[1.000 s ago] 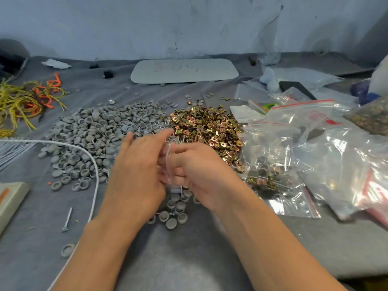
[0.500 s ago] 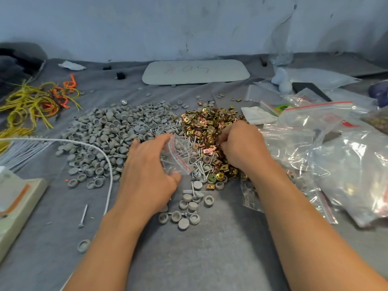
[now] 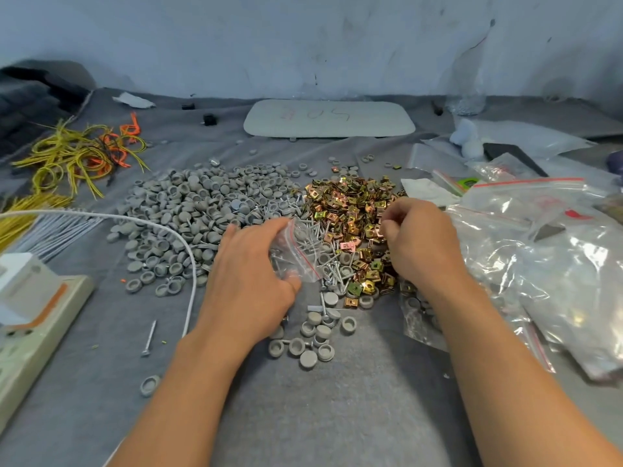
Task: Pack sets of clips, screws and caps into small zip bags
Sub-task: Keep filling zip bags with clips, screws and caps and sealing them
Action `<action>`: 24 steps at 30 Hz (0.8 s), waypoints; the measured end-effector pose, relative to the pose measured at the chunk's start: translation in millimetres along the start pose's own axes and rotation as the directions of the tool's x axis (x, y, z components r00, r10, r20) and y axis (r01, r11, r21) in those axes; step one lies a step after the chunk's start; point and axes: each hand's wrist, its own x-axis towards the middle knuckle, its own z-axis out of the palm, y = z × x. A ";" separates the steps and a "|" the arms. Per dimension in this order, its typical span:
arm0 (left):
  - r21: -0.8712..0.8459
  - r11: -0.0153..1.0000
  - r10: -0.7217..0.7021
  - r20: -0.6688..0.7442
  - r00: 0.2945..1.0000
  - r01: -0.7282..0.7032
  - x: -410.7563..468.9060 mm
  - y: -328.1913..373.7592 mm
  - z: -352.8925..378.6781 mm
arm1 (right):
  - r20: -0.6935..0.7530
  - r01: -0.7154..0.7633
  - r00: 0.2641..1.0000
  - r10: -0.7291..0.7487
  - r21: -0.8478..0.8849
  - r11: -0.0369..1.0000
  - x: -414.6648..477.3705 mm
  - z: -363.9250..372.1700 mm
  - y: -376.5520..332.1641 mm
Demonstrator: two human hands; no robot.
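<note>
1 head view, facing forward and down, close over table

Only one real bit of writing here: the white rounded board, lying flat at the far edge of the tabletop, has faint reddish handwriting on its top face. It's three or four characters, and I can't tell which way up they go. One in the middle looks like a 0 and the rightmost like a 5 or S. The leftmost is smeared, so I can't call it. The clear zip bags piled on the right carry a red printed patch, blurred and creased, unreadable. The small green label among those bags is too small to read.
</note>
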 end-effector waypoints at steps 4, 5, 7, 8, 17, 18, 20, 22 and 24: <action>-0.007 1.000 0.012 -0.005 1.000 -0.012 -1.0 -0.1 1.2 | 0.126 -0.127 0.989 0.074 0.491 0.862 -11.4 -6.1 -3.3; -0.009 1.000 0.008 -0.003 1.000 -0.008 -1.8 -0.2 1.5 | 0.213 -0.204 0.973 0.085 0.634 0.746 -14.8 -7.5 -4.7; -0.012 1.000 0.002 -0.009 1.000 -0.002 -3.0 -0.2 2.4 | 0.362 -0.328 0.931 0.043 0.780 0.532 -19.9 -10.7 -6.5; -0.013 1.000 0.003 -0.011 1.000 -0.003 -3.0 -0.6 2.8 | 0.413 -0.370 0.911 0.013 0.800 0.472 -22.2 -12.5 -7.8; -0.325 0.943 0.098 0.080 0.992 -0.066 -2.4 11.0 -6.0 | 0.500 -0.434 0.858 -0.119 0.829 0.353 -42.0 -11.4 -29.0; -0.396 0.915 0.104 0.042 0.994 -0.079 -2.2 11.7 -6.1 | 0.489 -0.421 0.863 -0.127 0.834 0.356 -43.8 -11.4 -30.8; -0.508 0.857 0.074 -0.044 0.996 -0.086 -2.1 12.9 -5.6 | 0.473 -0.401 0.870 -0.143 0.845 0.354 -47.1 -11.7 -34.4; -0.581 0.811 0.032 -0.086 0.996 -0.076 -2.5 13.7 -5.8 | 0.483 -0.412 0.861 -0.161 0.846 0.339 -49.8 -12.2 -37.4; -0.621 0.781 0.011 -0.093 0.996 -0.067 -3.1 13.3 -5.6 | 0.498 -0.428 0.852 -0.160 0.840 0.334 -51.4 -12.1 -39.1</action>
